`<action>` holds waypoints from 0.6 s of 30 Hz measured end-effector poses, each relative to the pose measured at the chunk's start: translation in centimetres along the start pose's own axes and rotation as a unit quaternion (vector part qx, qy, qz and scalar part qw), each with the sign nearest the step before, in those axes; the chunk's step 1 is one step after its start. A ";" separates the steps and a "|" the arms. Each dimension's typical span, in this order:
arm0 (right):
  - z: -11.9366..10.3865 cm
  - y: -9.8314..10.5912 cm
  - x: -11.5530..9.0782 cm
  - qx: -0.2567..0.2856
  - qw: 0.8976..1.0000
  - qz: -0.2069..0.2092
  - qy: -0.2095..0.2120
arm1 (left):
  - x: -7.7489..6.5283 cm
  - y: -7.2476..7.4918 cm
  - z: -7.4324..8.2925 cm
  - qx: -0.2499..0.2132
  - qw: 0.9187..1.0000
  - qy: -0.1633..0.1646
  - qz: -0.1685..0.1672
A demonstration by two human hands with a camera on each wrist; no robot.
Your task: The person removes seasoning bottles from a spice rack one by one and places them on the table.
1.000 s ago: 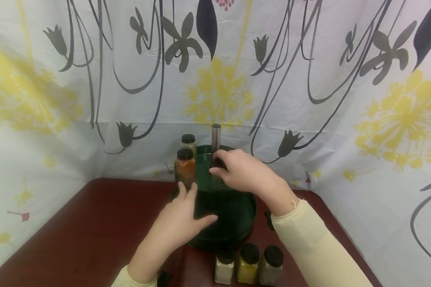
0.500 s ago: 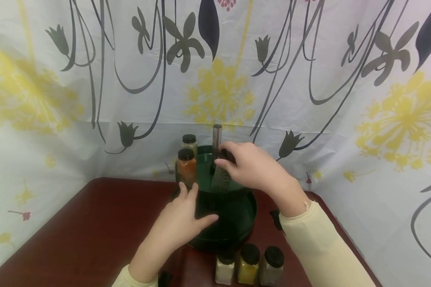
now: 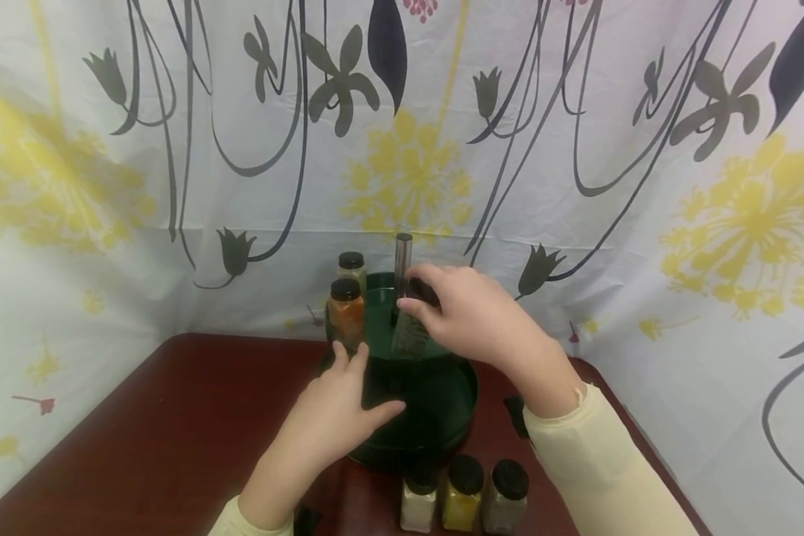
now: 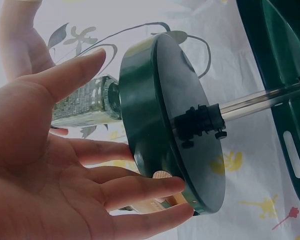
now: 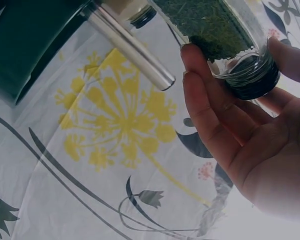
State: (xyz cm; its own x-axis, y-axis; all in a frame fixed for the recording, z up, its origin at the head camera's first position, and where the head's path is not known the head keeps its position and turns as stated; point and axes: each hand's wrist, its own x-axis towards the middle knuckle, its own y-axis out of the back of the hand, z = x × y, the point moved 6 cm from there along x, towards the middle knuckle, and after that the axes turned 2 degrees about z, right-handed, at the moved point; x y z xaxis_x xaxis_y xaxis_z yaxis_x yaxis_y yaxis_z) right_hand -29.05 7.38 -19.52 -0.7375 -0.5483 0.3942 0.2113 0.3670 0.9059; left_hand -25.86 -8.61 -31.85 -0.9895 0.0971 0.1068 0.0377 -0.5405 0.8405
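My right hand (image 3: pixel 469 313) grips a glass spice jar (image 5: pixel 215 30) of dark green dried herbs by its black lid and neck. In the head view that jar leans slightly over the upper tray (image 3: pixel 378 327) of a green two-tier stand, beside its metal pole (image 3: pixel 403 257). The fingers of my left hand (image 3: pixel 335 402) are extended at the side of the upper tray, fingertips along its rim in the left wrist view, thumb spread away. On the upper tray's left side stand an orange spice jar (image 3: pixel 346 316) and a paler jar (image 3: pixel 352 269) behind it.
The stand's deeper lower tray (image 3: pixel 452 417) sits beneath on the dark red table (image 3: pixel 241 417). Three black-lidded jars, one whitish (image 3: pixel 418 506), one yellow (image 3: pixel 464 502) and one greyish (image 3: pixel 507 502), stand in front. A patterned curtain (image 3: pixel 275 149) encloses the table's back and sides.
My right hand has shifted slightly right, away from the pole, and the herb jar in it now leans. The left hand keeps its place at the tray.
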 end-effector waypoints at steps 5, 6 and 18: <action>-0.6 0.0 -1.1 -0.010 1.000 0.012 -0.002 | -0.1 0.3 -0.1 -0.008 1.000 -0.005 -0.010; -0.8 0.0 -1.3 -0.011 1.000 0.015 -0.002 | -0.1 0.5 -0.1 -0.010 1.000 -0.007 -0.012; -3.3 -1.9 -4.7 -0.008 0.999 0.046 0.023 | -0.2 2.0 -0.7 -0.031 0.998 -0.044 0.028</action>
State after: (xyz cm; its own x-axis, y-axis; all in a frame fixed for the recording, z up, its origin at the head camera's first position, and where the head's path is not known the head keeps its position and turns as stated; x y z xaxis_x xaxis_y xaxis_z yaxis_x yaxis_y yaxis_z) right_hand -23.87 6.74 -22.60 -0.6845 -0.5463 0.4827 0.2884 0.4052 0.8675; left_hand -25.64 -10.29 -30.62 -0.9699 0.1371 0.2012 0.0812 -0.5970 0.7981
